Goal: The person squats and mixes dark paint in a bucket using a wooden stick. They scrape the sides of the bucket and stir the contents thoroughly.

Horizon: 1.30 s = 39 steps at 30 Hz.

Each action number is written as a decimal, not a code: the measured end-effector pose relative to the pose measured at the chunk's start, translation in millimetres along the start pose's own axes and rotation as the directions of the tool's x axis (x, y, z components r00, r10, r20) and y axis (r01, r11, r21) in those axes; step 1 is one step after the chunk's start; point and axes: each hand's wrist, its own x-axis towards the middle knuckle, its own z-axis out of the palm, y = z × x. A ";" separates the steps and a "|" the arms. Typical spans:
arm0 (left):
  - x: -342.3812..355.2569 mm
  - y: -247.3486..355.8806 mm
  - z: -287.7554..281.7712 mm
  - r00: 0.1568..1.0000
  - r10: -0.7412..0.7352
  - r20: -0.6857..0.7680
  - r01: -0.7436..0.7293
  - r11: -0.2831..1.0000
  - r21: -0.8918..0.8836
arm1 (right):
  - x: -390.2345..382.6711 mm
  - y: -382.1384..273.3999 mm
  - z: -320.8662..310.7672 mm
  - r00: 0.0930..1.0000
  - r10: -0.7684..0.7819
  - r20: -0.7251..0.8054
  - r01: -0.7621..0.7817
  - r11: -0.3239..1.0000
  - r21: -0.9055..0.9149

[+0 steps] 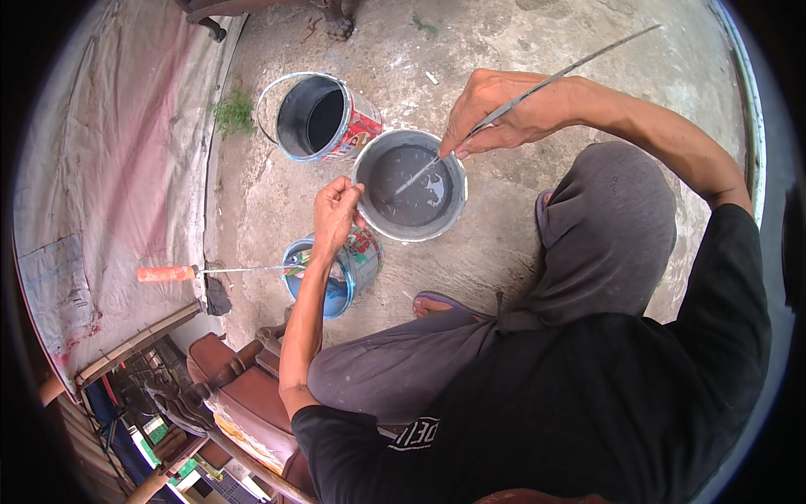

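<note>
A pail of wet grey paint-like liquid stands on the concrete in front of me. My left hand is closed on the near-left part of its rim, thumb and fingers pinching the edge. From the right, my right hand grips a long thin grey stick. The stick slants down into the pail, its lower end in the grey liquid; the upper end points up and right. Behind my left forearm sits a blue-lined bucket. A paint roller with an orange handle reaches out of it; the roller's head is partly hidden.
Another bucket, dark inside with a wire handle, stands just beyond the pail on the left. A stained sheet hangs along the left. Wooden seats with brown cushions are at the lower left. A carved furniture foot shows at the top.
</note>
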 end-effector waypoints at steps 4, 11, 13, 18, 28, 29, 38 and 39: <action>2.2 -2.5 1.1 1.000 0.027 -0.005 -0.027 0.999 -0.022 | 10.7 7.2 5.1 1.000 -0.019 -0.001 0.019 0.999 -0.045; 1.6 3.8 4.5 1.000 0.004 -0.003 -0.005 1.000 -0.018 | 1.6 -5.1 7.4 0.995 0.006 0.101 -0.010 0.999 0.031; 1.0 5.4 4.3 1.000 -0.001 0.003 0.001 1.000 0.002 | 0.6 -4.6 6.3 0.995 -0.003 0.100 0.002 1.000 0.006; 1.8 0.6 2.9 1.000 0.004 0.010 -0.004 1.000 -0.029 | 9.4 4.6 4.8 1.000 -0.023 -0.004 0.023 1.000 -0.010; 2.5 6.2 7.5 1.000 -0.017 -0.009 0.017 1.000 -0.020 | -4.7 -9.4 -1.7 0.992 0.072 0.105 -0.073 0.997 0.004; 3.2 6.0 6.8 1.000 -0.009 -0.004 0.009 1.000 -0.023 | -1.2 -7.9 -2.6 0.997 0.045 0.058 -0.045 0.999 0.013; -2.5 -5.9 -3.8 0.999 -0.016 -0.050 0.014 1.000 -0.027 | 15.7 -10.8 0.8 0.990 0.058 0.131 -0.064 0.997 0.045; 0.4 -10.3 -3.0 0.999 0.009 -0.041 -0.010 0.999 -0.032 | 14.6 -11.9 -0.8 0.986 0.074 0.148 -0.080 0.996 0.033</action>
